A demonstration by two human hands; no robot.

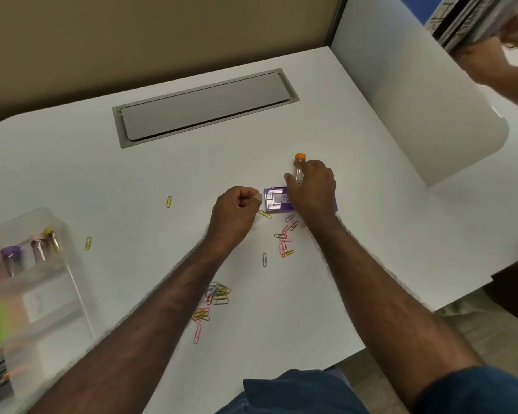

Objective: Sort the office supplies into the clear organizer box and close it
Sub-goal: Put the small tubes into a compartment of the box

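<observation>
**A:** Desk first: white laminate desk (326,294), fills most of the frame, with a grey rectangular cable hatch (205,107) closed flush at upper centre. Why is the work so far right?

**B:** Judging by the spread, that's where the supplies lie loose. Clear plastic organizer box (39,282) sits at the left edge, lid up, blurred; a purple-capped tube (11,258), a pink-capped one and a yellow-capped one stand in its back compartment. Probably parked within the left arm's reach, so sorted pieces can go straight in.

**A:** Hands?

**B:** Right hand (313,189), centre frame, fingers curled round a small clear vial with an orange cap (299,165), held upright, cap still on. Heel of the hand is over a flat purple card pack with a silver inset (274,201); touching or just above, can't tell. Left hand (237,212), just left of that pack, curled into a loose fist, thumb against forefinger. Looks like a pinch, but whether anything is in it isn't visible.

**A:** Small stuff?

**B:** Coloured wire paper clips (284,240) trail below the pack; a denser heap (217,294) lies lower centre beside the left forearm; singles: yellow at (168,201) and (88,243), blue at (264,259). My read: vial likely meant for clips. Box not yet closed.

**A:** Upper right?

**B:** Another person's hands (497,58) holding a dark striped object, partly out of frame.
</observation>
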